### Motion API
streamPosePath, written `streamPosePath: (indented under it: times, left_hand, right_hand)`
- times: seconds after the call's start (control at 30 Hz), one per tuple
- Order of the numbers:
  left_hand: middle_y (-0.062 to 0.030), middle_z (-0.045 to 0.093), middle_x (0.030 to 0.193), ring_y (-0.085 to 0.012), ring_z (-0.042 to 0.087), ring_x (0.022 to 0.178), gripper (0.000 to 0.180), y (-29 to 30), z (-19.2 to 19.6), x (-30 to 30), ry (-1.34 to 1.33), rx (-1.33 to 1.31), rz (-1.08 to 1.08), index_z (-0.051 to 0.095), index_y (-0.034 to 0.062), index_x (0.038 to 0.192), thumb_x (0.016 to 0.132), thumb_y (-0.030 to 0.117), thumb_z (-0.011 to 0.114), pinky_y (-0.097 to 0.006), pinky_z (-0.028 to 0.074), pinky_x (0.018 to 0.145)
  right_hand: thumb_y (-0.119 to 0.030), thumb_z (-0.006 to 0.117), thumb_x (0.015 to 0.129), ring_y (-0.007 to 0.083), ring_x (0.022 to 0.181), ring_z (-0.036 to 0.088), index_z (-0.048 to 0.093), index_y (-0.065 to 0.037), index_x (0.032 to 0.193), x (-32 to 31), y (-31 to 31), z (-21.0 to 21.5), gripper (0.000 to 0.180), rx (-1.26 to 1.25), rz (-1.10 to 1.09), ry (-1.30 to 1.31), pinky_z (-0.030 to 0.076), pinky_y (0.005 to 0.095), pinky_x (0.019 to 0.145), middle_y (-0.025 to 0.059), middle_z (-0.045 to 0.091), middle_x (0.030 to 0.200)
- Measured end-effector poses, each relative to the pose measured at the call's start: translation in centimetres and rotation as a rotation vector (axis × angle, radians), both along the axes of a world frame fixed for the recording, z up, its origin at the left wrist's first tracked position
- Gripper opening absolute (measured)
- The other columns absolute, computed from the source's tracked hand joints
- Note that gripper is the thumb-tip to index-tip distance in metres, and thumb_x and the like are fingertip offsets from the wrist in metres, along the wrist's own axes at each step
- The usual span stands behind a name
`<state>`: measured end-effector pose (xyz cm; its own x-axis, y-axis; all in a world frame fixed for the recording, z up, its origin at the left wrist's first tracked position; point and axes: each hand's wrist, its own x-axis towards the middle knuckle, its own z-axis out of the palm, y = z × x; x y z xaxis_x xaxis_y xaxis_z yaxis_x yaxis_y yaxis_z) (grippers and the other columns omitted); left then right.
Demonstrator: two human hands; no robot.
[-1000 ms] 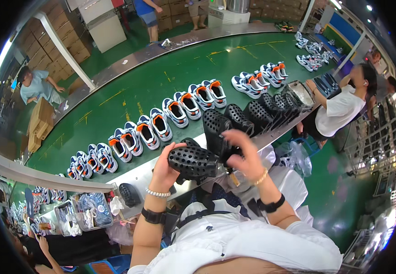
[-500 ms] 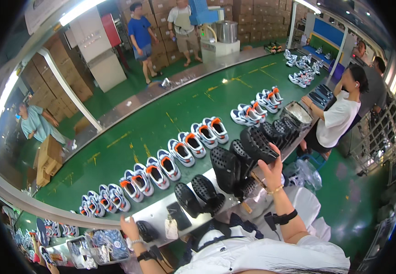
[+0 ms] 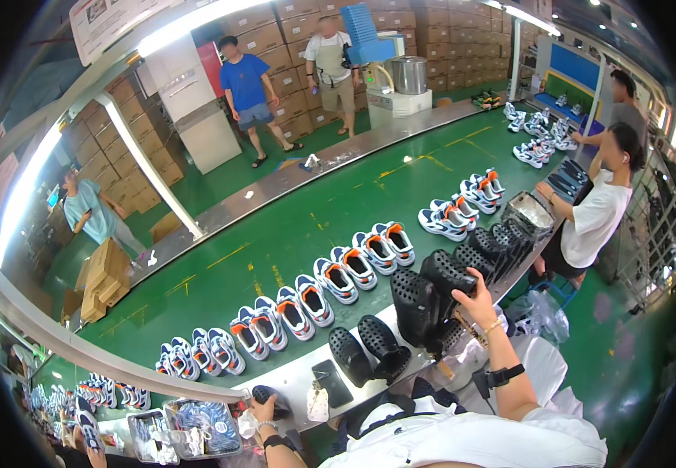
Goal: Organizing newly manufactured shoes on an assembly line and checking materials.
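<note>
Head view: a long green bench [image 3: 221,273] carries white-and-navy sneakers [image 3: 316,301] in a row; black perforated shoe forms [image 3: 413,308] stand along its pale near ledge [image 3: 297,394]. The right hand [image 3: 477,303] grips the right form [image 3: 443,269] between thumb and fingers; the left hand [image 3: 261,409] touches the left form [image 3: 266,391], its grip unclear.

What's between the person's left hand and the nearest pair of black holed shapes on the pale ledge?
In the head view, a crumpled white thing and a dark flat rectangle lie there, between the left hand and the black holed pair.
</note>
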<state>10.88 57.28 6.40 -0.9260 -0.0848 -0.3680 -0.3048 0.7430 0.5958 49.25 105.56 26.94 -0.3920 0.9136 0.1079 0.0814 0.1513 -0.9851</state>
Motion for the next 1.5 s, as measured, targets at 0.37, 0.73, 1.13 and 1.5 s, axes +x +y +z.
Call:
streamPosePath:
  times: [0.37,0.73,1.13,1.5]
  left_hand:
    - [-0.026,0.035,0.14,-0.0345,0.038,0.129,0.117,-0.5,-3.7,0.0,-0.198,0.174,-0.048,0.024,-0.0068,0.14,0.054,0.044,0.083,-0.037,0.033,0.105]
    - [-0.0087,0.064,0.095,-0.017,0.063,0.084,0.042,0.8,2.0,4.4,-0.433,0.847,0.006,0.056,0.0041,0.111,0.079,0.029,0.069,-0.029,0.051,0.075]
    - [-0.0043,0.052,0.116,-0.0156,0.057,0.1,0.048,26.9,26.8,19.7,-0.614,1.287,-0.471,0.036,0.0133,0.129,0.09,0.03,0.06,-0.033,0.051,0.078]
    - [-0.0156,0.035,0.143,-0.0248,0.035,0.131,0.05,38.3,21.1,18.1,0.033,1.028,-0.872,0.031,0.0035,0.14,0.097,0.026,0.044,-0.032,0.025,0.108]
  right_hand:
    - [-0.015,0.067,0.081,0.0224,0.122,0.044,0.039,-0.006,0.133,2.0,-0.1,-1.4,0.06,0.126,-0.245,0.072,0.034,0.0367,0.102,0.0129,0.049,0.129]
    - [-0.01,0.055,0.088,0.019,0.103,0.054,0.05,-0.002,0.118,4.3,-5.4,2.8,0.032,0.533,-0.487,0.244,0.041,0.0336,0.091,0.0101,0.06,0.11]
    - [-0.03,0.079,0.067,0.0403,0.126,0.038,0.036,-0.004,0.134,-5.0,-14.4,7.8,0.083,0.657,0.34,-0.24,0.037,0.042,0.103,0.0238,0.034,0.141]
    - [-0.032,0.075,0.073,0.0301,0.103,0.059,0.048,-0.003,0.118,-4.5,-4.2,9.7,0.06,0.295,-0.119,-0.232,0.046,0.0345,0.086,0.0179,0.06,0.109]
